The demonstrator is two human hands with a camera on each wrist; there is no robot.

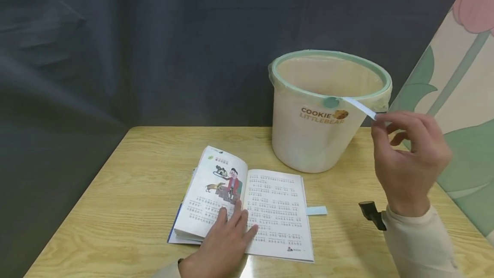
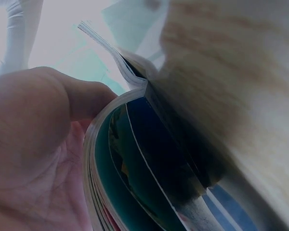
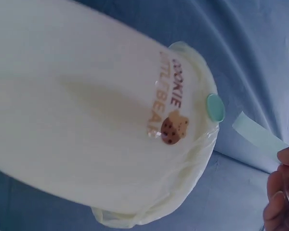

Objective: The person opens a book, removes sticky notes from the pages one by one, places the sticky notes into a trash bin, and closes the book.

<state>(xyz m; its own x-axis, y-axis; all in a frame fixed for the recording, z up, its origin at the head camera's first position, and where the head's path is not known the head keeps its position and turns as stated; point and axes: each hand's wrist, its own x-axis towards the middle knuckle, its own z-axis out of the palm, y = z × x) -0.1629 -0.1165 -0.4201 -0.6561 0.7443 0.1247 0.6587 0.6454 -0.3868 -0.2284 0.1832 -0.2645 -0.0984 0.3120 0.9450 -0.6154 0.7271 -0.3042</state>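
Note:
An open book (image 1: 275, 226) lies on the table, printed text on its right page and a coloured picture on its left. My left hand (image 1: 225, 237) rests on it near the spine with its fingers spread. In the left wrist view the book's curved page edges (image 2: 89, 168) show beside the left hand (image 2: 33, 144). My right hand (image 1: 413, 153) pinches one end of a pale blue paper strip (image 1: 359, 107) between thumb and forefinger. The strip's free end points left, overlapping the rim of a white bin (image 1: 301, 140) in the head view.
The bin has a mint-green rim (image 1: 283, 78), a clear liner and "COOKIE LITTLEBEAR" lettering. Another pale blue strip (image 1: 316, 210) sticks out from the book's right edge. Behind the wooden table (image 1: 135, 192) hangs a dark curtain (image 1: 208, 46); a flower-painted panel (image 1: 451, 80) stands at right.

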